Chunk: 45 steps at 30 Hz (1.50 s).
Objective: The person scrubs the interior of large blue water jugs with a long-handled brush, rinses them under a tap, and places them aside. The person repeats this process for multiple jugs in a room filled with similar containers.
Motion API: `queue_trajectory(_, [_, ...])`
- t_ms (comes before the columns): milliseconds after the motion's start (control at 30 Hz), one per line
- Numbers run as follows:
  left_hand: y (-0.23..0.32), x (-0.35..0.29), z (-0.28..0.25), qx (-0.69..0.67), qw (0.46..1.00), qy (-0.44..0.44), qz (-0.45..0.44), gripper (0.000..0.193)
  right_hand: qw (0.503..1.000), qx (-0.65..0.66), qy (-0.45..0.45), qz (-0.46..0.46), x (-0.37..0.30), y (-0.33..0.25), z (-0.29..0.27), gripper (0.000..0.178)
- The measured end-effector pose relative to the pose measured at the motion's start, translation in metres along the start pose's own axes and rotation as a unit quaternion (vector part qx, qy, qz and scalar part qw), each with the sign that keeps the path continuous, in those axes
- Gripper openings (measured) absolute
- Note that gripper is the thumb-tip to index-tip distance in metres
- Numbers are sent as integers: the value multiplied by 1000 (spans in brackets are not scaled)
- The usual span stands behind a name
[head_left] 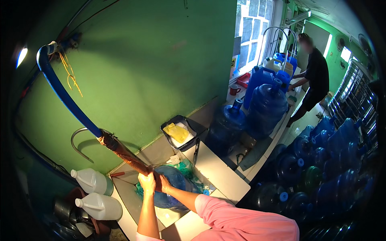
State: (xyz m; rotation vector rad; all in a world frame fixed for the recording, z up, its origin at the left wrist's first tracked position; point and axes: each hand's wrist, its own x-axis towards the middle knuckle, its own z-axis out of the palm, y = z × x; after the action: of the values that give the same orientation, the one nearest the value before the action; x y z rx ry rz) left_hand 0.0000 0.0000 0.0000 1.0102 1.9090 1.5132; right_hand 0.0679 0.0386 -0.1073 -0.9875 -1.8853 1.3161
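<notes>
A thick blue hose (70, 102) comes down from the upper left, its lower length wrapped in brown tape. My left hand (147, 182) is closed around the wrapped end. Close beside it, my right hand (161, 183) is closed at the same end, its fingers partly hidden. Below both hands a large blue water jug (175, 180) sits in a tiled basin (167, 217). The hose's tip and the jug's mouth are hidden behind my hands. Green netting (186, 170) lies next to the jug.
A dark tub (195, 136) with a yellow cloth (177, 132) stands behind the basin. White jugs (99, 207) are at the left. Upright blue jugs (227, 128) stand on the counter; several more (289, 166) lie at right. A person (317, 72) stands farther back.
</notes>
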Motion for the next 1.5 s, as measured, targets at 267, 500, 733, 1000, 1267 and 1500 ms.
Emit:
queue_trajectory(267, [3, -7, -11, 111, 980, -41, 160, 33, 993, 37, 42, -108, -2, -21, -23, 49])
queue_trajectory(500, [12, -17, -26, 264, 951, -51, 150, 34, 968, 44, -181, -170, 10, -11, -16, 52])
queue_trajectory(733, [8, -22, -8, 314, 939, 89, 109, 29, 993, -4, -107, -52, 2, -9, -9, 43])
queue_trajectory(1000, [-13, -21, 22, 136, 964, 144, 176, 31, 982, 28, 16, -187, 6, 4, -21, 39])
queue_trajectory(1267, [-26, -20, -5, 113, 979, 76, 154, 28, 994, -25, 58, -85, -10, -17, -5, 46])
queue_trajectory(1500, [-5, -24, -16, 109, 988, 34, 105, 23, 992, -77, 81, -52, -15, 4, 9, 43])
